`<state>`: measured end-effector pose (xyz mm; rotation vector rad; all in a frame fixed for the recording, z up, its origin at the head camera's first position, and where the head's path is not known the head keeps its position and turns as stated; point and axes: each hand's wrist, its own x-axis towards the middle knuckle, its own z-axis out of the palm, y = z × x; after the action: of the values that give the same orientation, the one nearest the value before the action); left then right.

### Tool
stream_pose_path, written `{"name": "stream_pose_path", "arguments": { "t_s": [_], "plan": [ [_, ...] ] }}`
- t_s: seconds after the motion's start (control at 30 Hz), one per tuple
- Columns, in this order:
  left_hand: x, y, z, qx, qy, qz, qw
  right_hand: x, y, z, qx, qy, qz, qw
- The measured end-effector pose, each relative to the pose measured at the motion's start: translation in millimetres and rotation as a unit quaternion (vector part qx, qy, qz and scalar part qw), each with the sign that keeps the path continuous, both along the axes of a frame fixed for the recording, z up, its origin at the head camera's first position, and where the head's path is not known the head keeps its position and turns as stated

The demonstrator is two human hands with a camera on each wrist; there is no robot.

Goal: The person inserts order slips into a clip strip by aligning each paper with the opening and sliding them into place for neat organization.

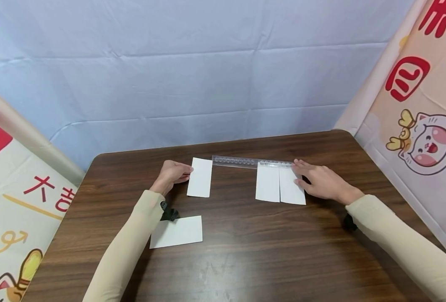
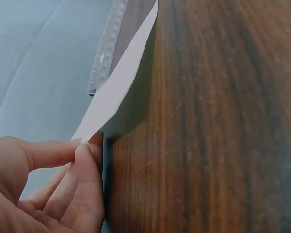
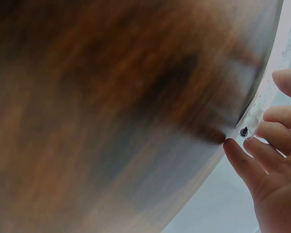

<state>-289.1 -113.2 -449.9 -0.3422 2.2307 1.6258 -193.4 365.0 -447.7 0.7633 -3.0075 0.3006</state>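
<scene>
My left hand [image 1: 173, 173] pinches the left edge of a small white paper sheet [image 1: 200, 178] between thumb and finger. In the left wrist view that sheet [image 2: 117, 82] slants and bends slightly, with its near edge raised off the wood. A clear plastic ruler-like strip [image 1: 234, 161] lies toward the table's far edge. Two more white sheets [image 1: 268, 183] sit side by side, their upper edges at the strip. My right hand [image 1: 322, 181] rests its fingers at the strip's right end, with the thumb over the rightmost sheet. In the right wrist view the fingertips touch the strip's rounded end [image 3: 250, 127].
Another white sheet [image 1: 181, 231] lies sideways on the brown wooden table [image 1: 245, 260], partly under the left wrist's dark camera mount [image 1: 168, 212]. A pale blue cloth [image 1: 185, 75] hangs behind the table. Printed cloths [image 1: 419, 138] flank it.
</scene>
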Motion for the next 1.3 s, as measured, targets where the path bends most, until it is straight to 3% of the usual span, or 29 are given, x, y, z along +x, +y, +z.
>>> {"name": "stream_pose_path", "arguments": {
  "t_s": [0.57,1.3],
  "plan": [
    [-8.1,9,-1.6,0.010,0.009,-0.007,0.9999,0.9,0,-1.1,0.000,0.002,-0.004,1.000],
    [-15.1,19,-0.7,0.023,-0.017,0.001,0.9996,-1.2,-1,-2.3,-0.003,0.005,-0.003,1.000]
  ]
}}
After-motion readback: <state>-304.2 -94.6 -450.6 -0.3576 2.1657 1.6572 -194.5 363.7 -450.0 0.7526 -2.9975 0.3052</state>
